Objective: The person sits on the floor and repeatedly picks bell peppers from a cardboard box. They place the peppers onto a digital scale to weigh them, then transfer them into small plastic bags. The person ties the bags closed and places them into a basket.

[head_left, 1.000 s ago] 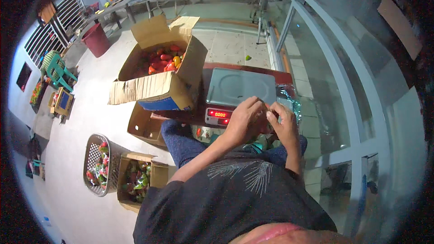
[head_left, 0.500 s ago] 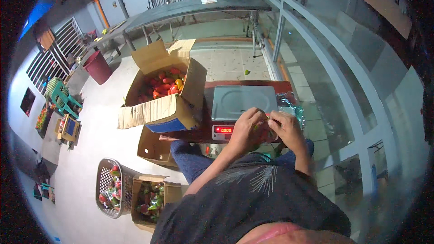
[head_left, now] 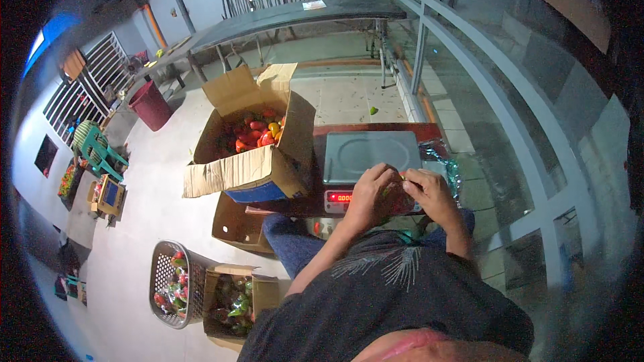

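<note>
Pale concrete floor spreads under a low red table that carries a grey digital scale with a red lit readout. Both hands meet at the scale's near edge, right in front of the person's lap. Left hand and right hand are curled together, fingertips pinching a small clear bag of red and green produce; the exact hold is partly hidden by the knuckles, but both hands are closed on it. Crinkled clear plastic wrap lies just beside the right hand. Left of the scale, touching it, stands an open cardboard box filled with red and yellow peppers. Lower left, a plastic basket and a smaller carton hold more produce. Farther off stand a maroon bin and a long grey workbench.
</note>
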The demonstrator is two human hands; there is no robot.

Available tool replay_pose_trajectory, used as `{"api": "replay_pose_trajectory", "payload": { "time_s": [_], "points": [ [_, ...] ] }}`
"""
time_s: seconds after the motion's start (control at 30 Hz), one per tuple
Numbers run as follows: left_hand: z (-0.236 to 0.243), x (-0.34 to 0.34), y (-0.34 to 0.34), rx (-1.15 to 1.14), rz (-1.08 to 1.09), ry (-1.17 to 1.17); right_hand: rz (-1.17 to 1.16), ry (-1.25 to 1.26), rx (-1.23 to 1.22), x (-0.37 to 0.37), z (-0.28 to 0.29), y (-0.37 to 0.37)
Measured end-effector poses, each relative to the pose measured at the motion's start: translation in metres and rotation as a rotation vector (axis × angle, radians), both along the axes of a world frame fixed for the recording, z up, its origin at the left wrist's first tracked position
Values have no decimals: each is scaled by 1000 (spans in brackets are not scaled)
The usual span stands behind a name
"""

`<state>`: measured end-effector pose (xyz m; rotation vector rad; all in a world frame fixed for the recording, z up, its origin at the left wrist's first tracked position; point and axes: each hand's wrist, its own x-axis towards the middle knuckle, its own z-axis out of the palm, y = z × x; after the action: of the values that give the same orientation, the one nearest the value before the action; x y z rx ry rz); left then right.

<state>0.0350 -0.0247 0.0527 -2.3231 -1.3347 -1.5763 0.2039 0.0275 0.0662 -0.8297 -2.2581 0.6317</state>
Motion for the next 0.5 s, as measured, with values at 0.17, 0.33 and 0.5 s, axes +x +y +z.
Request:
{"api": "replay_pose_trajectory", "payload": {
  "time_s": [0.17, 0.33, 0.5],
  "points": [
    [-11, -4, 4, -138, -20, -76, -4, -18, -57, -1, 0, -2],
    [-9, -4, 0, -173, -40, -74, -14, -39, -43, -1, -4, 0],
    [-16, -4, 3, -188, -64, -78, 38, 55, 80, -1, -11, 0]
  ]
}}
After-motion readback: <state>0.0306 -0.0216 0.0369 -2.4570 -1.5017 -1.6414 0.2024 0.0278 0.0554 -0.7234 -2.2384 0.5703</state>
